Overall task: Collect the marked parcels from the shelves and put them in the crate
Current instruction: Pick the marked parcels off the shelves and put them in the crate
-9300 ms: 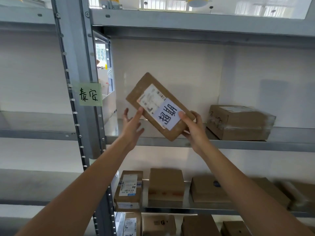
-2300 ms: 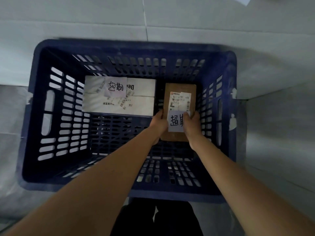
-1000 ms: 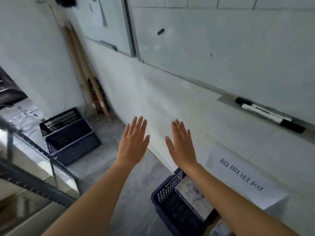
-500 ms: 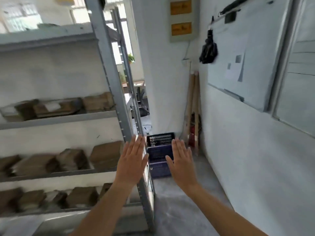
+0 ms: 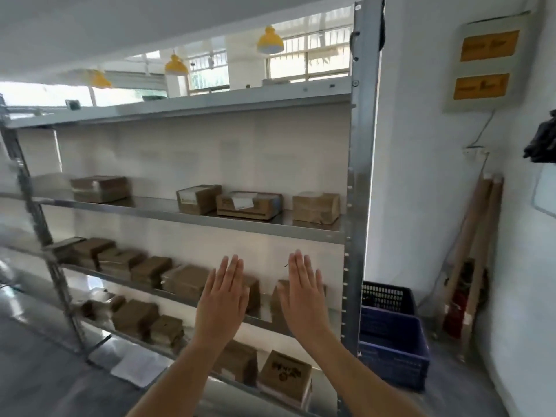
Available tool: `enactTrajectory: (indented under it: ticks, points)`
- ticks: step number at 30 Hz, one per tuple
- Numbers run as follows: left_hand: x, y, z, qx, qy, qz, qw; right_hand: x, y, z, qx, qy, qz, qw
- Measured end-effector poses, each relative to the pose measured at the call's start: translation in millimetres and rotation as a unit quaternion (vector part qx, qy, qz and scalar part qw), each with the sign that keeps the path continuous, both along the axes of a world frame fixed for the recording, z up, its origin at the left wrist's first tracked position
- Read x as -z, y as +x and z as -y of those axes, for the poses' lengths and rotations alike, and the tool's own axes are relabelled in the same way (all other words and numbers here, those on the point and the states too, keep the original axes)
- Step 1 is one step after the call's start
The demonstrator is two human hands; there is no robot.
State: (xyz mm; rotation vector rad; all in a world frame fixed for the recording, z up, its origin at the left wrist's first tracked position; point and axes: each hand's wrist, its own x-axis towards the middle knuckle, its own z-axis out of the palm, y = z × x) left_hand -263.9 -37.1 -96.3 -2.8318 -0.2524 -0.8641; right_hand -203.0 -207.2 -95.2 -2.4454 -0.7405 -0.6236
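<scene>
The brown parcels (image 5: 246, 204) sit in rows on the shelves (image 5: 192, 216), and the left hand (image 5: 224, 299) and right hand (image 5: 304, 296) hold nothing, fingers straight, so a blurry label could mean grabbing the wrong box.

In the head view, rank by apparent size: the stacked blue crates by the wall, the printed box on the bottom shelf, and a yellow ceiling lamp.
1. Stacked blue crates, clearly largest.
2. Printed box, though it is nearest the camera.
3. Yellow ceiling lamp, smallest, but farthest away, so true size is unsure.
</scene>
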Motion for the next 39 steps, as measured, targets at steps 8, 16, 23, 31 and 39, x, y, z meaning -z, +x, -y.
enactTrajectory:
  ticks: [8,16,23,31,39]
  points:
    - [-9,44,-83,-0.060,-0.024,0.022,0.998,-9,75,-97,-0.062,-0.027,0.035,0.997]
    - [-15,60,-172,-0.161,-0.043,0.047,0.985,-25,116,-202,-0.156,-0.051,0.043,0.985]
    - [-27,59,-270,-0.218,-0.017,0.071,0.973,-32,129,-323,-0.216,-0.062,0.057,0.973]
    - [-34,54,-404,-0.257,0.019,0.035,0.966,-42,131,-465,-0.267,-0.020,0.030,0.963]
    - [-27,69,-508,-0.282,-0.004,0.033,0.959,-23,145,-585,-0.318,-0.022,0.020,0.948]
